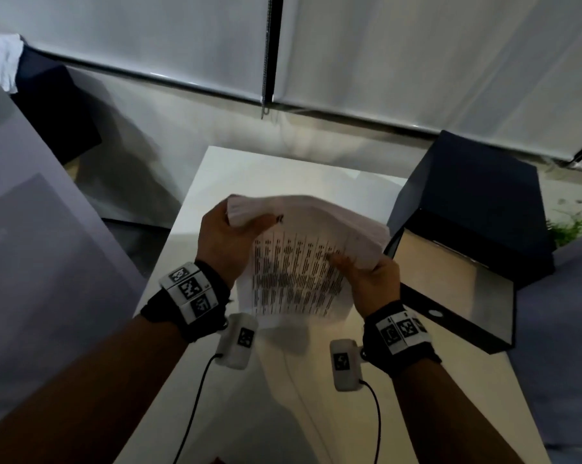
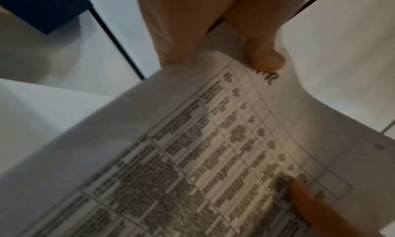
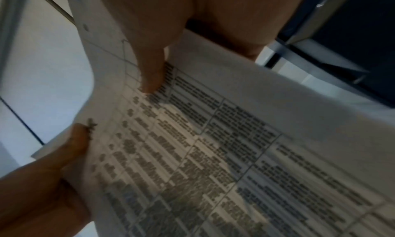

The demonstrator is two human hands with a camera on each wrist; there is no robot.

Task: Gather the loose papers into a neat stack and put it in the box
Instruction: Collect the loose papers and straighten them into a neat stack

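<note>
Both hands hold a stack of printed papers (image 1: 299, 262) above the white table (image 1: 282, 413). The top sheet carries a table of dark text, and the stack bows upward in the middle. My left hand (image 1: 222, 239) grips the far left corner, thumb on top, seen close in the left wrist view on the papers (image 2: 192, 156). My right hand (image 1: 369, 272) pinches the right edge, with its thumb pressed on the printed papers (image 3: 213, 147). The dark box (image 1: 450, 279) stands open to the right, its tan inside showing and its lid (image 1: 477, 195) tipped back.
White roller blinds (image 1: 416, 55) hang behind the table. A dark object (image 1: 55, 105) with white cloth sits at the back left. A grey panel (image 1: 32, 246) leans on the left. Green leaves (image 1: 574, 226) show at the far right. More white paper (image 1: 366, 182) lies at the table's far end.
</note>
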